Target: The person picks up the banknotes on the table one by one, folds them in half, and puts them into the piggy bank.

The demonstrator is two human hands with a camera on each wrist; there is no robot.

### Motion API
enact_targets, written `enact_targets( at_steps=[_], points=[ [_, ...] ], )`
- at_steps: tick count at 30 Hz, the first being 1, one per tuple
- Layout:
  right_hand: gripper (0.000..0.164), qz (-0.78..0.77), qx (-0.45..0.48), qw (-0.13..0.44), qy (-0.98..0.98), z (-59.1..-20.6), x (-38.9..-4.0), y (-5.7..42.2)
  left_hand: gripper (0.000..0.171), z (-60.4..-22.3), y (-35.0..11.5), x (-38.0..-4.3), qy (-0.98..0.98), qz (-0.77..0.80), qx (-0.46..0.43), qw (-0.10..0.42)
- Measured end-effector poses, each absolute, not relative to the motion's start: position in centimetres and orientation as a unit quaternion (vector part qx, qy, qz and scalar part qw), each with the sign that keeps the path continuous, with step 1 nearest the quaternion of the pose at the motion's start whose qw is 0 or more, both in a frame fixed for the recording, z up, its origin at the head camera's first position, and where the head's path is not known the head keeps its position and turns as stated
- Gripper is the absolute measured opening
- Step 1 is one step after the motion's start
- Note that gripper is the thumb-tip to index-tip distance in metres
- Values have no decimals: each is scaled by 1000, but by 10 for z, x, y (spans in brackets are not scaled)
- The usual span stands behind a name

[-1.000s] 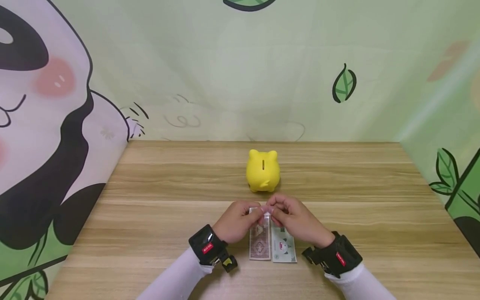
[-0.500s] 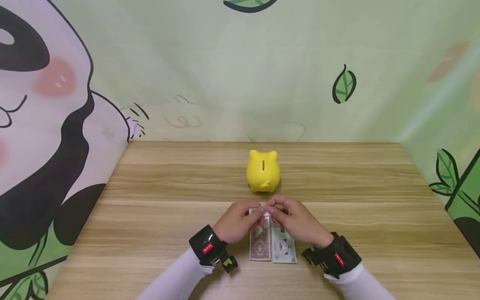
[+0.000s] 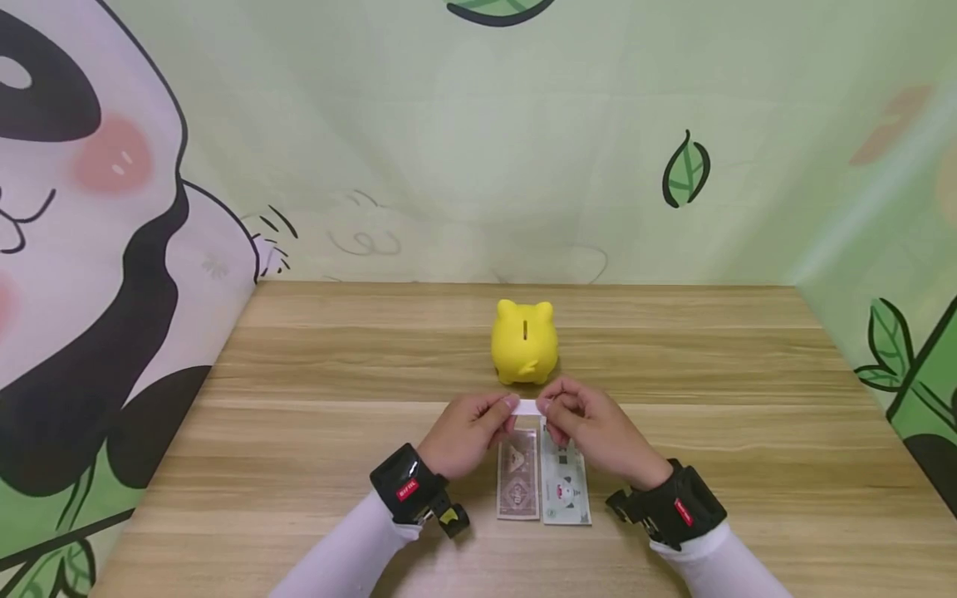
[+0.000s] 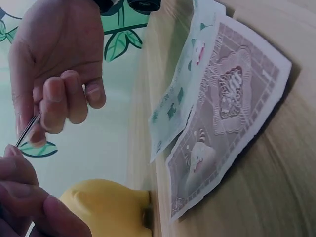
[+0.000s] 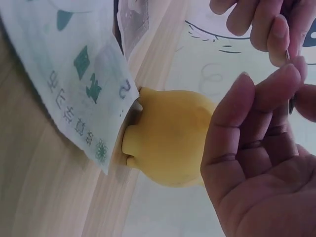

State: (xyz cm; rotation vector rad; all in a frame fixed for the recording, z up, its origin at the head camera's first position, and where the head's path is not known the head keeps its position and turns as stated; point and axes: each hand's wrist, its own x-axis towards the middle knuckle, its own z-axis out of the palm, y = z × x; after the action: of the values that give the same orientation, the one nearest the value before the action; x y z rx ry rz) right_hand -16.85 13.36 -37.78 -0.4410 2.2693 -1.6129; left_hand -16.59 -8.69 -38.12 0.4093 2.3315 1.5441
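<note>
A narrow white folded strip of paper (image 3: 527,407) spans my two hands, above the far ends of two toy banknotes. My left hand (image 3: 465,433) pinches its left end between thumb and fingers. The right hand (image 3: 600,432) pinches the other end, fingers curled beneath. Seen edge-on in the left wrist view, the strip (image 4: 26,131) is thin and layered. Below the hands lie a brown banknote (image 3: 517,486) and, to its right, a green banknote (image 3: 566,490); the right fingers overlap the green one's upper part. Both notes bow slightly off the wood in the wrist views.
A yellow piggy bank (image 3: 525,349) stands just beyond the hands, coin slot on top. The wooden table (image 3: 336,349) ends at a green printed backdrop (image 3: 449,166) with a panda and leaves. Both wrists wear black camera straps.
Both hands have lifted slightly away from the notes and drawn apart, so more of the white strip shows between them. The banknotes and piggy bank stay put.
</note>
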Motion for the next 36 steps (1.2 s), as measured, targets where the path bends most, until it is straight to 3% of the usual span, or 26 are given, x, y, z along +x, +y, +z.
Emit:
enact_targets(
  at_steps=[17, 24, 36],
  points=[
    [25, -559, -151, 136, 804, -378, -167, 131, 47, -380, -88, -167, 830, 517, 164, 125],
    [22, -560, -168, 142, 799, -377, -165, 130, 44, -381, -88, -166, 828, 520, 157, 136],
    [22, -562, -207, 148, 787, -377, -161, 124, 47, -379, -83, -163, 803, 527, 218, 175]
  ],
)
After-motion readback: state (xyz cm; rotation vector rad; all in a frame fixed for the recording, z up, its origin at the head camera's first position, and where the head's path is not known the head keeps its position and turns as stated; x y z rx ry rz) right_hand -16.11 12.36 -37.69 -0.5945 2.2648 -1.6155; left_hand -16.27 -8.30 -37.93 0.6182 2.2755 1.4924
